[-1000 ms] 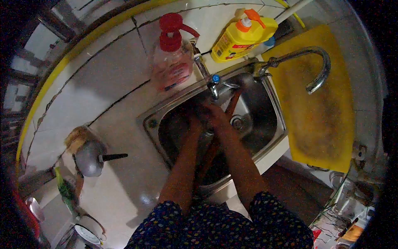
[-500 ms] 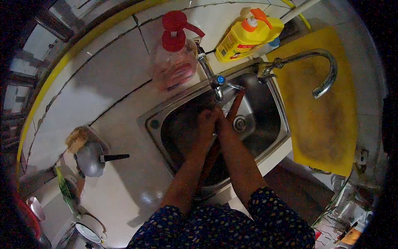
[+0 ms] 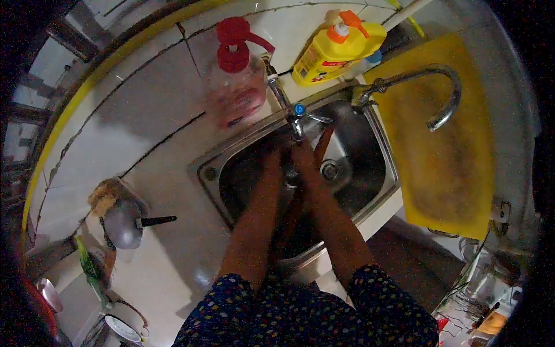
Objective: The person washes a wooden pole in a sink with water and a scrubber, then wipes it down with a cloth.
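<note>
Both hands are over the steel sink (image 3: 364, 173), under the metal tap (image 3: 297, 122) with the blue-marked knob. My left hand (image 3: 272, 159) is on the left, dark and blurred, its fingers lost in shadow. Close beside it, my right hand (image 3: 300, 152) reaches to just below the spout, its fingers also too dark and smeared to make out. A gap shows between the two wrists. Whether either hand holds anything is not visible. A brown, stick-like strip (image 3: 324, 144) slants across the sink behind my right forearm.
Behind the sink stand a clear bottle with a red pump (image 3: 234, 92) and a yellow bottle with an orange pump (image 3: 332, 55). A curved faucet (image 3: 454, 92) overhangs a yellow mat (image 3: 439, 156) at right. A grey pan (image 3: 124, 222) lies on the left counter.
Half a second ago my hands were together under the tap; now they are apart, with my left hand shifted left. The view has also shifted slightly.
</note>
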A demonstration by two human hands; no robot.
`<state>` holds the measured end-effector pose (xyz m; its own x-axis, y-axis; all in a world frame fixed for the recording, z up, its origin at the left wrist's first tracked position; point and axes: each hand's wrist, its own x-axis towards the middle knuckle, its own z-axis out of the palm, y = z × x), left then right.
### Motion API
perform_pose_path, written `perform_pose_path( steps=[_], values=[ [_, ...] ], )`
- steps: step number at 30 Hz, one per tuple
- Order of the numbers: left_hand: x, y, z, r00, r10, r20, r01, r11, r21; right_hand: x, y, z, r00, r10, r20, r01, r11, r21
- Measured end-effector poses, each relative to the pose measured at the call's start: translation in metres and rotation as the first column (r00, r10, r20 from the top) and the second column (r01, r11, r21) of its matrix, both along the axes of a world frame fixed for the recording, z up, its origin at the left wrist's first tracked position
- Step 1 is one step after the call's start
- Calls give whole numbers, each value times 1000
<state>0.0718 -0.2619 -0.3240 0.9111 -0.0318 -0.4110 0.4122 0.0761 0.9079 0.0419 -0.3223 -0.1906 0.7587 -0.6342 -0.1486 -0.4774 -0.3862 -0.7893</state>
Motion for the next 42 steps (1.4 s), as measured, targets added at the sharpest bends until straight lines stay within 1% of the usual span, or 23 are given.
perform_pose_path(
  steps=[1,4,7,9,10,12,16,18,19,21,22,23,24,25,26,28,30,31,33,37,39,40,42],
  values=[
    [5,3,20,997,-77,31,76,997,25,4,-6,14,1000,1,3,-1,1000,-2],
    [9,4,61,964,-235,122,217,965,148,-3,-35,48,899,356,-255,-429,832,-351],
    [7,5,91,927,-327,186,254,909,332,-6,-41,83,944,325,58,-247,813,-527],
    [6,6,107,903,-397,165,271,823,499,-2,-35,147,950,294,109,-286,955,-82],
    [6,7,112,901,-398,171,269,825,497,1,-28,178,949,293,113,-285,955,-87],
    [4,13,123,753,-439,490,90,806,585,7,-11,230,900,429,77,-349,814,-464],
    [-4,55,205,819,-461,342,320,862,394,11,16,267,889,372,-266,-454,649,-611],
    [-7,69,219,677,-292,676,135,952,276,10,33,275,714,430,-552,-698,489,-523],
    [-8,74,212,674,-295,677,136,951,278,6,33,270,717,429,-549,-696,492,-524],
    [-11,84,199,865,-257,430,273,962,26,-6,24,236,854,502,-136,-512,764,-393],
    [-12,91,204,863,-261,432,277,961,28,-13,20,220,856,499,-133,-508,766,-393],
    [-15,100,216,783,-319,535,288,947,143,-24,14,204,917,399,24,-400,916,37],
    [-18,106,230,687,-379,620,279,925,257,-33,7,182,965,236,116,-263,839,476],
    [-26,114,252,684,-382,621,279,924,261,-41,-4,139,964,236,120,-264,838,478],
    [-38,121,279,638,-497,589,400,867,298,-52,-16,86,964,267,-15,-186,708,681],
    [-60,122,292,571,-610,550,515,787,338,-69,-7,78,938,322,-130,-69,541,838],
    [-77,118,289,288,-665,689,675,652,346,-98,17,86,979,101,179,-205,412,888],
    [-77,118,287,285,-666,689,677,649,348,-97,19,86,979,97,181,-205,411,888],
    [-76,115,285,767,-471,436,513,858,23,-92,20,90,987,45,153,-156,463,872],
    [-51,102,267,886,-367,283,427,884,-192,-84,22,125,994,-27,104,-92,291,952],
    [-47,95,262,926,-370,80,361,800,-479,-79,27,133,919,291,266,-387,545,743],
    [-44,93,254,925,-373,77,362,800,-478,-79,22,134,921,288,264,-384,545,745],
    [-36,88,238,676,-545,496,679,722,-133,-77,7,135,899,412,152,-366,511,778]
  ],
)
